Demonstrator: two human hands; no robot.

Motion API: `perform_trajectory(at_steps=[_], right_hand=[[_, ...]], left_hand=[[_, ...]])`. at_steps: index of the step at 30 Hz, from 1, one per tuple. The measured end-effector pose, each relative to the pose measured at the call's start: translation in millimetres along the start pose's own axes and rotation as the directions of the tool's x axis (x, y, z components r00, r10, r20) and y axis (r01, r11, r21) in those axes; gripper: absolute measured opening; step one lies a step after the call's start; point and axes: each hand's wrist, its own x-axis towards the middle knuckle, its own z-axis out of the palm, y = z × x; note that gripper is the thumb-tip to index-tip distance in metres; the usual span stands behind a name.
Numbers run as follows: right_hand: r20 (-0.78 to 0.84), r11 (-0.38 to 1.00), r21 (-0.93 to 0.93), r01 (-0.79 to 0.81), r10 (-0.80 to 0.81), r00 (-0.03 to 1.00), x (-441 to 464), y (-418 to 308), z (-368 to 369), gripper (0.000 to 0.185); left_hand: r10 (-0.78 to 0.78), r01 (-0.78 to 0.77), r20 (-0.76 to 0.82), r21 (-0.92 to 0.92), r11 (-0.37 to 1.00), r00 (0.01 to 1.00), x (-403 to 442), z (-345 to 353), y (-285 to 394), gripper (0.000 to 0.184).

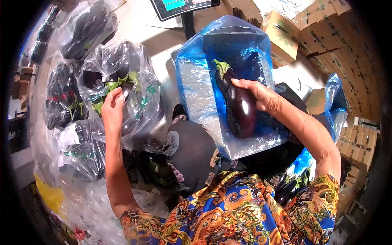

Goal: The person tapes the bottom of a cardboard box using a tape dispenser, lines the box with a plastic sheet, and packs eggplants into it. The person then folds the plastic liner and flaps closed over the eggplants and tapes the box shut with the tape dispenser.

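A large dark purple eggplant (pixel 241 108) with a green cap lies over the open box (pixel 200 94) lined with blue plastic. My right hand (pixel 256 94) is wrapped round its side, thumb on top. At the left, my left hand (pixel 113 107) is at the mouth of a clear plastic bag (pixel 149 96) that holds several eggplants. Its fingers are bent together near the green caps, and whether anything is between them cannot be made out.
More bagged eggplants (pixel 83 34) stand at the far left. A scale display (pixel 183 6) on a post is at the top. Cardboard boxes (pixel 281 36) are stacked at the right. Eggplants in blue plastic (pixel 292 185) lie by my right elbow.
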Motion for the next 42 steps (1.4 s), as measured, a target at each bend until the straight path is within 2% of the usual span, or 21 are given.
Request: perform_trajectory(at_steps=[2, 4, 8, 10, 11, 12, 15, 16, 18, 19, 21, 22, 24, 25, 27, 29, 30, 33, 36, 40, 42], right_hand=[[0.005, 0.993, -0.112, 0.030, -0.030, 1.000, 13, 1, -2, 0.053], [-0.130, 0.975, -0.219, 0.042, -0.072, 0.989, 21, -2, 10, 0.045], [-0.172, 0.919, -0.392, 0.043, -0.119, 0.978, 65, 17, 1, 0.048], [-0.237, 0.904, -0.420, 0.079, -0.193, 0.952, 90, 42, -18, 0.051], [-0.199, 0.864, -0.495, 0.094, -0.218, 0.955, 101, 54, -29, 0.059], [-0.161, 0.817, -0.566, 0.112, -0.243, 0.957, 112, 66, -40, 0.067], [-0.215, 0.397, -0.905, -0.154, -0.113, 0.970, 162, 98, -90, 0.056], [-0.102, 0.210, -0.975, -0.077, -0.112, 0.989, 176, 108, -110, 0.050], [0.270, -0.297, -0.927, 0.230, -0.099, 0.958, 209, 126, -161, 0.042], [0.403, -0.478, -0.819, 0.317, -0.086, 0.911, 220, 134, -178, 0.039], [0.467, -0.526, -0.780, 0.339, -0.127, 0.875, 228, 137, -186, 0.036], [0.481, -0.641, -0.710, 0.293, -0.138, 0.866, 208, 130, -164, 0.035], [0.422, -0.693, -0.680, 0.238, -0.104, 0.901, 182, 109, -134, 0.035], [0.342, -0.641, -0.731, 0.232, -0.050, 0.938, 172, 99, -124, 0.037], [0.044, -0.422, -0.907, 0.007, -0.078, 0.996, 155, 86, -102, 0.051], [-0.012, -0.393, -0.918, -0.051, -0.101, 0.995, 102, 49, -39, 0.053], [-0.042, -0.378, -0.922, -0.081, -0.111, 0.993, 75, 30, -6, 0.053], [0.008, -0.328, -0.945, -0.013, -0.064, 0.998, 47, 8, 21, 0.052], [0.095, -0.218, -0.973, 0.082, -0.049, 0.994, 21, -10, 33, 0.049], [0.220, -0.127, -0.970, 0.205, -0.113, 0.969, 7, -20, 26, 0.044], [0.217, -0.111, -0.973, 0.203, -0.141, 0.966, 0, -22, 23, 0.045]], left_hand=[[0.100, -0.091, -0.023, 0.243, 0.966, 0.995, 9, -8, -33, 0.037], [0.200, -0.147, -0.035, 0.555, 0.819, 0.979, 7, -17, -48, 0.040], [0.090, -0.057, -0.014, 0.673, 0.738, 0.996, -6, -33, -62, 0.038], [0.396, -0.237, -0.064, 0.710, 0.663, 0.916, -20, -36, -68, 0.034], [0.408, -0.257, -0.056, 0.697, 0.670, 0.911, -26, -40, -64, 0.033], [0.262, -0.195, 0.017, 0.711, 0.675, 0.965, -33, -48, -61, 0.036], [0.006, -0.092, 0.121, 0.718, 0.690, 0.993, -47, -64, -43, 0.057], [-0.145, 0.041, 0.101, 0.669, 0.743, 0.984, -47, -64, -30, 0.068], [-0.025, 0.004, 0.025, 0.616, 0.788, 0.999, -39, -60, -69, 0.075], [-0.067, 0.059, -0.006, 0.548, 0.834, 0.998, -28, -52, -76, 0.082], [-0.094, 0.149, -0.125, 0.575, 0.804, 0.988, -13, -31, -78, 0.090], [-0.127, 0.228, -0.216, 0.552, 0.802, 0.968, -5, -24, -94, 0.090], [-0.197, 0.294, -0.227, 0.574, 0.764, 0.954, 2, -21, -87, 0.089], [-0.231, 0.323, -0.229, 0.586, 0.743, 0.946, 3, -20, -84, 0.089], [-0.303, 0.346, -0.168, 0.487, 0.802, 0.938, 6, -29, -100, 0.086], [-0.273, 0.335, -0.198, 0.446, 0.830, 0.941, -1, -29, -71, 0.067], [-0.315, 0.336, -0.120, 0.273, 0.901, 0.942, -7, -30, -74, 0.064], [-0.333, 0.371, 0.200, -0.203, 0.906, 0.921, -23, -50, -80, 0.050], [-0.304, 0.310, 0.108, -0.559, 0.769, 0.947, -48, -64, -40, 0.051], [-0.106, 0.027, -0.067, -0.710, 0.704, 0.992, -46, -70, -29, 0.062], [-0.010, -0.030, -0.047, -0.772, 0.635, 0.999, -40, -75, -26, 0.077]])
